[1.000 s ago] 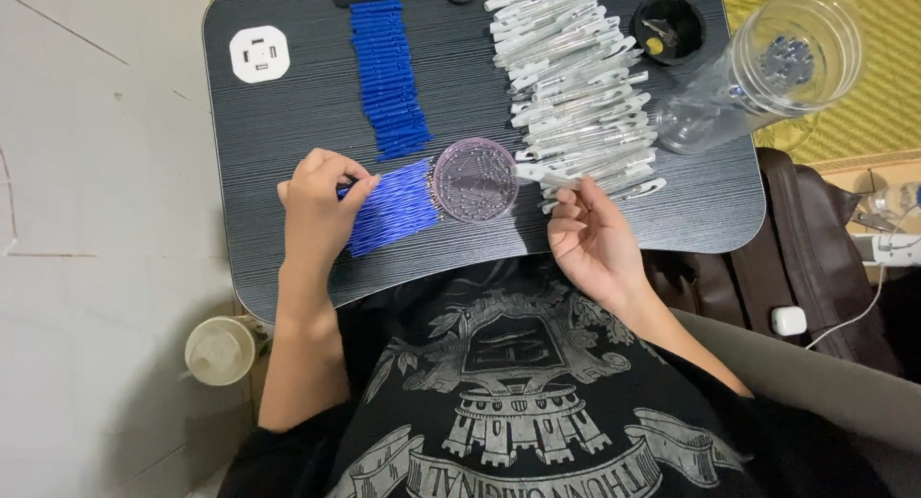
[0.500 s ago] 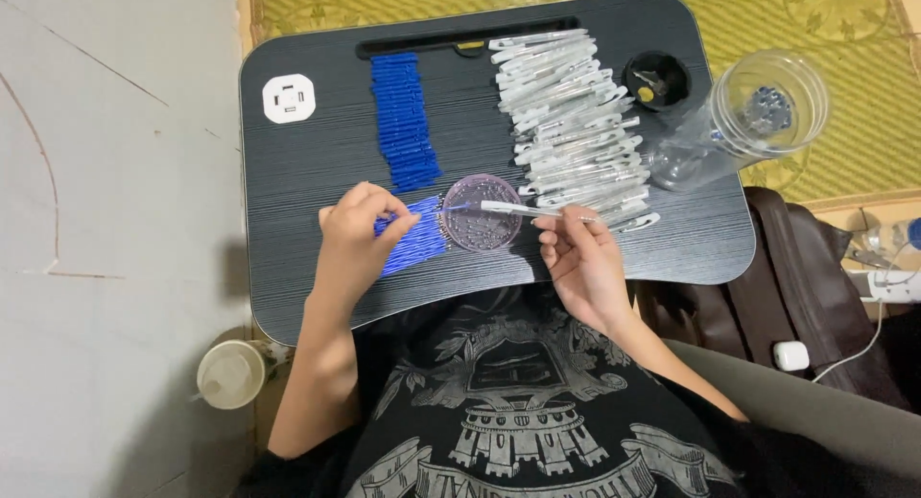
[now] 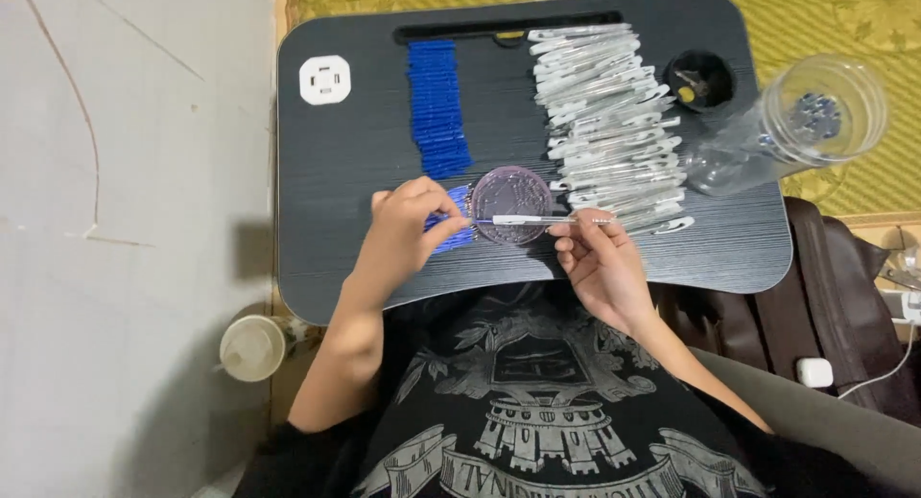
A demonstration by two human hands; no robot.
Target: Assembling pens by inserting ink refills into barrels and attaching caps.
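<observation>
I see my left hand [image 3: 408, 231] at the near edge of the lap desk [image 3: 345, 162], fingers [image 3: 443, 210] pinched shut on a blue pen refill [image 3: 451, 231] from the small blue heap there, just left of the round purple dish [image 3: 511, 203]. My right hand [image 3: 600, 263] is just right of the dish, fingers [image 3: 576, 231] gripping a clear pen barrel w/ white cap [image 3: 542, 220]. The barrel lies level, its white end over the dish and pointing toward the left hand; the 2 hands are near each other but apart. Can't tell if refill tip and barrel touch.

Mid-desk, toward the far edge, there's a neat column of blue refills [image 3: 437, 105]. Right of it is a long stack of clear pen barrels [image 3: 609, 124], running from the far edge down to near the right hand. At the far left corner sits a white socket block [image 3: 325, 80]. The far right corner has a black cup recess [image 3: 700, 80] w/ small bits inside. A clear plastic jar [image 3: 815, 114] lies tipped at the desk's right edge, partly over the yellow mat [image 3: 863, 18]. A paper cup [image 3: 251, 346] stands on the floor by my left elbow.
</observation>
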